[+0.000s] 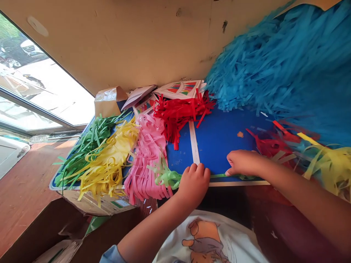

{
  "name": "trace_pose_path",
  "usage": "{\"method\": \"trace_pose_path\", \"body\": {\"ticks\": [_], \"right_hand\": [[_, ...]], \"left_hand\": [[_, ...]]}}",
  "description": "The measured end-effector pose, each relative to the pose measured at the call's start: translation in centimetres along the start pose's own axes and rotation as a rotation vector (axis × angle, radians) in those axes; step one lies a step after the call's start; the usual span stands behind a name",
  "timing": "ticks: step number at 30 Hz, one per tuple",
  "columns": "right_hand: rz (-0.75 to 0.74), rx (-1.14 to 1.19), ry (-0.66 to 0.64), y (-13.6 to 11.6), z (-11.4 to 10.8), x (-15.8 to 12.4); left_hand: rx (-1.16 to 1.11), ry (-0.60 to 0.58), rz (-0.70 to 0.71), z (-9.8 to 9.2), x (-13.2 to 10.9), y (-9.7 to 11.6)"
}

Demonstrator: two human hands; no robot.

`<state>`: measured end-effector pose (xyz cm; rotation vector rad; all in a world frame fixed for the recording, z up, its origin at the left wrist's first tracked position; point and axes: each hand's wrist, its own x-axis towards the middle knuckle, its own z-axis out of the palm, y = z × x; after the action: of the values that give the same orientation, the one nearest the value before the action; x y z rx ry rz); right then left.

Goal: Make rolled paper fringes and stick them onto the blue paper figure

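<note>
At the near edge of the blue tabletop (179, 160), my left hand (194, 182) is closed around a light green paper tassel (166, 178). Its fringe spreads out to the left of my fist. A narrow twisted green length runs rightward to my right hand (244, 163), whose fingers are closed on it; more green shows beneath that hand. Just beyond my left fist lies a pale strip (194, 142) across the table. Left of the tassel, pink fringed paper (149, 157) hangs over the edge, and red fringed paper (182, 111) lies farther back.
Yellow (109, 157) and green (93, 149) fringed paper lie at the left. A large blue fringe mass (274, 69) fills the back right, with mixed red and yellow fringe (329, 160) below it. Printed cards (178, 88) lean near the wall. An open cardboard box (35, 226) stands lower left.
</note>
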<state>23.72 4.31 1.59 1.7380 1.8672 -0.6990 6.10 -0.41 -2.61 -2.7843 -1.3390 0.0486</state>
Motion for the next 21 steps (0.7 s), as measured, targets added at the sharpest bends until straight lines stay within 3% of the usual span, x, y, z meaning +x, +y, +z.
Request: {"method": "trace_pose_path", "body": {"ticks": [5, 13, 17, 19, 21], "right_hand": [[0.005, 0.017, 0.015, 0.3, 0.3, -0.1], [-0.026, 0.061, 0.032, 0.4, 0.9, -0.1], [-0.095, 0.132, 0.052, 1.5, 1.3, 0.0], [-0.101, 0.186, 0.136, 2.2, 1.5, 0.0], [-0.01, 0.184, 0.373, 2.2, 1.9, -0.3]], "left_hand": [[0.016, 0.015, -0.049, 0.3, -0.5, 0.1], [0.162, 0.024, -0.186, 0.7, -2.1, -3.3], [0.159, 0.055, -0.176, 0.9, -2.0, -3.3], [0.145, 0.068, -0.175, 1.0, -1.9, -3.1], [0.134, 0.077, -0.171, 1.1, -1.8, -3.1]]}}
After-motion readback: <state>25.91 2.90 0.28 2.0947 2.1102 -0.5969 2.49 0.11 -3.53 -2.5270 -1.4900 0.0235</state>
